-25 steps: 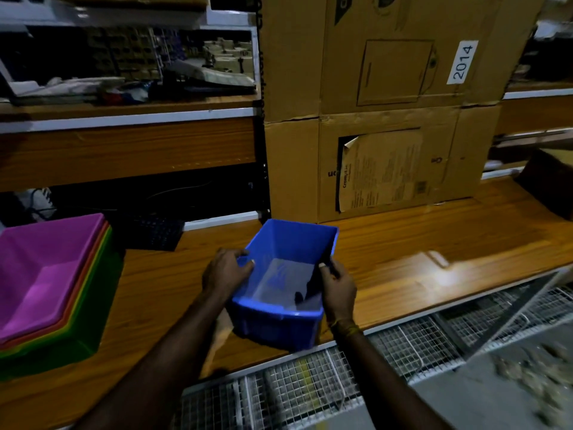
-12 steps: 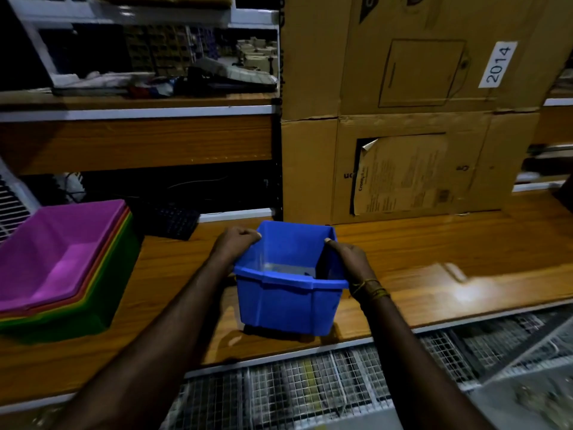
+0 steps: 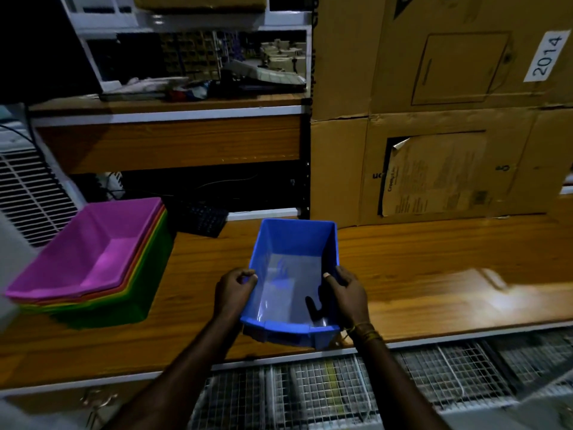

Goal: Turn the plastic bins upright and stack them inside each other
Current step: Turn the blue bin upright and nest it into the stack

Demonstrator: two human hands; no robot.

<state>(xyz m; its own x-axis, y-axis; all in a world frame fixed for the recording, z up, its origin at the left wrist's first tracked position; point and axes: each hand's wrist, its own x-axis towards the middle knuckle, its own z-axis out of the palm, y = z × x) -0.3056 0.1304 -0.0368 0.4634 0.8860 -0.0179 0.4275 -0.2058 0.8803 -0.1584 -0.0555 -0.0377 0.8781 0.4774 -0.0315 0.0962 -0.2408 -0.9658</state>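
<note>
The blue rectangular plastic bin (image 3: 293,280) sits mouth-up at the front edge of the wooden table (image 3: 418,265), roughly mid-way along it, with its long axis running from the front edge toward the back. Whether its base rests on the table or hangs just above it cannot be told. The nested stack of plastic bins (image 3: 93,262), magenta on top with orange and green rims showing beneath, stands upright near the table's left end, well apart from the blue bin and straight to its left. So the coming move is judged to be a carry leftward along the table and then a lowering into the magenta bin's open mouth.

The left hand (image 3: 234,288) is the nearer to the stack and would lead. Its grip is clenched on the bin's left wall near the front corner, thumb over the rim. The right hand (image 3: 348,294) grasps the right wall opposite, thumb hooked over the rim and fingers outside. Both grips are closed on the bin, neither released.
</note>
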